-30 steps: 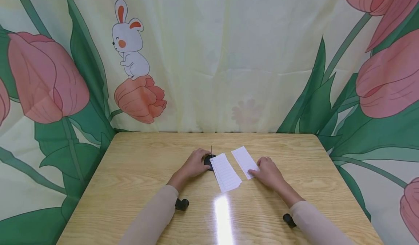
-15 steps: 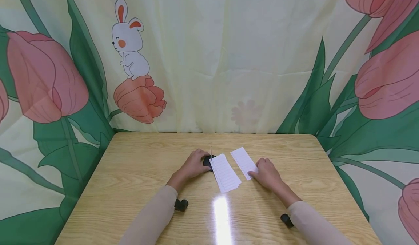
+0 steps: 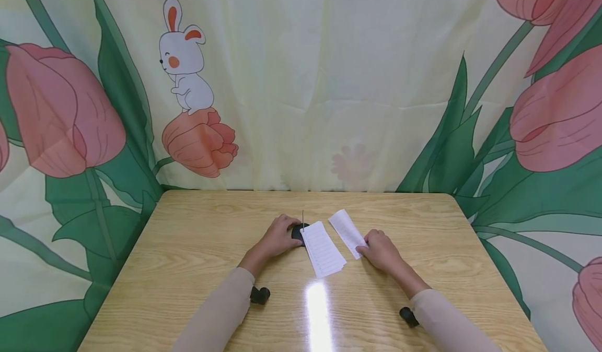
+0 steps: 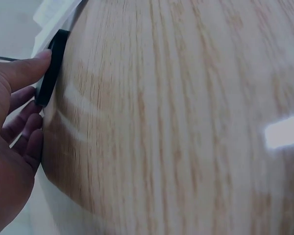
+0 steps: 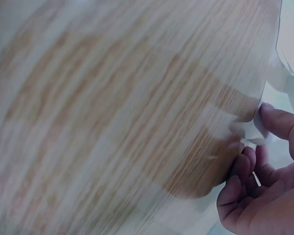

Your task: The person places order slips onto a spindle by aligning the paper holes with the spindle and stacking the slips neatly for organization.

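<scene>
A black round base [image 3: 297, 232] with a thin upright metal spike [image 3: 303, 217] stands on the table, a receipt spike by its look. My left hand [image 3: 277, 235] grips the base's edge, thumb on top in the left wrist view. Several lined paper slips [image 3: 323, 250] lie fanned at the base, their upper corner at the spike. Right of them, my right hand [image 3: 381, 248] pinches one separate slip [image 3: 347, 232] by its lower right corner. That slip bows lengthwise. In the right wrist view the thumb presses on the slip's bent edge [image 5: 264, 122].
The wooden table [image 3: 211, 221] reaches back to a curtain [image 3: 282, 80] printed with tulips and a rabbit. A bright light reflection [image 3: 320, 310] lies on the table's front middle. Black wrist cameras show under the left wrist [image 3: 260, 295] and right wrist [image 3: 408, 316].
The single slip in my right hand has gone from flat to bowed and shifted slightly left. My left hand stays at the black base, and the fanned slips have hardly moved.
</scene>
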A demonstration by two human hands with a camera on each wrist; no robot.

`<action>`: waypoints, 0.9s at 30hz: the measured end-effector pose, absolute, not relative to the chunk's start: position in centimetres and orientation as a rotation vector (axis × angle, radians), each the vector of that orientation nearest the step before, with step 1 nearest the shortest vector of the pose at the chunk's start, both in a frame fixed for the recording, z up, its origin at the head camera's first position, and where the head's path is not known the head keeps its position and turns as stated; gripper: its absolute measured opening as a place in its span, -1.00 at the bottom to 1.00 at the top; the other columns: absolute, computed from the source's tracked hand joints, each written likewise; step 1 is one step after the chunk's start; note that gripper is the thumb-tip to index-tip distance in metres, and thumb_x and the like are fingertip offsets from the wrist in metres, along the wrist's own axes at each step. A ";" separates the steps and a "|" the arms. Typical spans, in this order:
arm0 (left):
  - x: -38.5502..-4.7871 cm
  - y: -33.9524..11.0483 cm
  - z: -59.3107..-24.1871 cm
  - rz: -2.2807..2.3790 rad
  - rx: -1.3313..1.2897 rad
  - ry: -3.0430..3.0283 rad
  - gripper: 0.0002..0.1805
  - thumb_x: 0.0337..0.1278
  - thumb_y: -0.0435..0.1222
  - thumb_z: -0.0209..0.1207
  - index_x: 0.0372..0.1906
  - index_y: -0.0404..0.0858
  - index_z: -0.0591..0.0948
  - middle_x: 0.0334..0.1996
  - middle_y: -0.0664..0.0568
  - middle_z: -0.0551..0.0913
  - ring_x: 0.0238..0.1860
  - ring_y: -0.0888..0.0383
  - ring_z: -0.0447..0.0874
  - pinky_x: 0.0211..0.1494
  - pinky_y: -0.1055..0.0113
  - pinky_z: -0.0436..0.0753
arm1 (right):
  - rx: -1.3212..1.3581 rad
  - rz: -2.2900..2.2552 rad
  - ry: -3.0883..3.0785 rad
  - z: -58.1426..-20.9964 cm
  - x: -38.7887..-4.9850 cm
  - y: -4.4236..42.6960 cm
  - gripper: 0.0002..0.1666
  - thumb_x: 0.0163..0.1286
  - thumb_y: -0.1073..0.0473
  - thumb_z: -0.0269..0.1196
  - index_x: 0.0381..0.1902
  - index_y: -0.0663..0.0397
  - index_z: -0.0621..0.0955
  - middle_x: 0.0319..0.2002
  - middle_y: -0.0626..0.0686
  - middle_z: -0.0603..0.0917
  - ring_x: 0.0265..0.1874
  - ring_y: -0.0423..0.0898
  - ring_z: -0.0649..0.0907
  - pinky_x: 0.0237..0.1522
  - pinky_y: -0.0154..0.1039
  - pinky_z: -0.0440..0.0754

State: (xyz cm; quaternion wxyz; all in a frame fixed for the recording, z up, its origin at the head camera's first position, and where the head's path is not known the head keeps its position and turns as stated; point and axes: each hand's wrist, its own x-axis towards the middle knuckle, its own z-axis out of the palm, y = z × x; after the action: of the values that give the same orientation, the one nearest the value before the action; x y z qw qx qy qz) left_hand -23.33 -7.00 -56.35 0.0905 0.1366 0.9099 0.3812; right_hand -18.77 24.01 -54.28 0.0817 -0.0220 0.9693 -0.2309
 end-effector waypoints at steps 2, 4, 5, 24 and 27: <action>-23.3 -7.0 -56.3 1.126 0.401 2.704 -0.39 0.11 -0.25 0.51 0.29 -0.19 0.61 0.17 -0.08 0.53 0.19 -0.01 0.46 0.31 0.02 0.51 | -0.069 -0.701 2.893 -54.2 -18.7 24.0 -0.62 0.39 0.10 0.41 -0.14 0.34 0.56 -0.27 0.11 0.53 -0.29 -0.02 0.50 -0.16 -0.07 0.54; -23.3 -7.0 -56.3 1.121 0.414 2.709 -0.39 0.11 -0.25 0.51 0.29 -0.20 0.61 0.17 -0.09 0.53 0.19 -0.02 0.46 0.31 0.01 0.51 | -0.073 -0.728 2.893 -54.3 -18.7 24.0 -0.64 0.39 0.12 0.41 -0.16 0.30 0.52 -0.31 0.09 0.51 -0.33 -0.03 0.48 -0.22 -0.12 0.51; -23.3 -7.0 -56.3 1.120 0.420 2.712 -0.39 0.11 -0.25 0.51 0.29 -0.21 0.61 0.16 -0.09 0.53 0.18 -0.02 0.46 0.30 0.00 0.51 | -0.075 -0.744 2.893 -54.3 -18.7 24.1 -0.64 0.39 0.13 0.41 -0.17 0.27 0.50 -0.34 0.08 0.50 -0.36 -0.03 0.48 -0.25 -0.14 0.49; -23.1 -7.1 -56.3 1.158 0.403 2.688 -0.41 0.14 -0.25 0.48 0.29 -0.20 0.60 0.16 -0.09 0.52 0.17 -0.02 0.45 0.30 0.01 0.51 | -0.001 -0.828 2.874 -54.6 -19.0 24.4 -0.57 0.44 0.18 0.36 0.11 0.33 0.51 0.00 0.29 0.70 -0.13 0.04 0.63 -0.04 0.01 0.62; -23.1 -7.1 -56.3 1.150 0.400 2.694 -0.41 0.15 -0.25 0.48 0.30 -0.20 0.60 0.16 -0.09 0.52 0.16 -0.02 0.45 0.28 0.02 0.52 | -0.017 -0.858 2.886 -54.7 -19.1 24.8 -0.65 0.47 0.22 0.31 0.08 0.35 0.55 -0.04 0.26 0.71 -0.14 0.03 0.63 -0.04 0.01 0.62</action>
State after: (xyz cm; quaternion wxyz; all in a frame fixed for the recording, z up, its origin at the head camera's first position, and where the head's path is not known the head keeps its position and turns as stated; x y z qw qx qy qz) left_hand -23.09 -7.09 -56.25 0.0926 0.1347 0.9073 0.3874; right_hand -19.15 24.81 -54.72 0.0654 -0.0056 0.9564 -0.2844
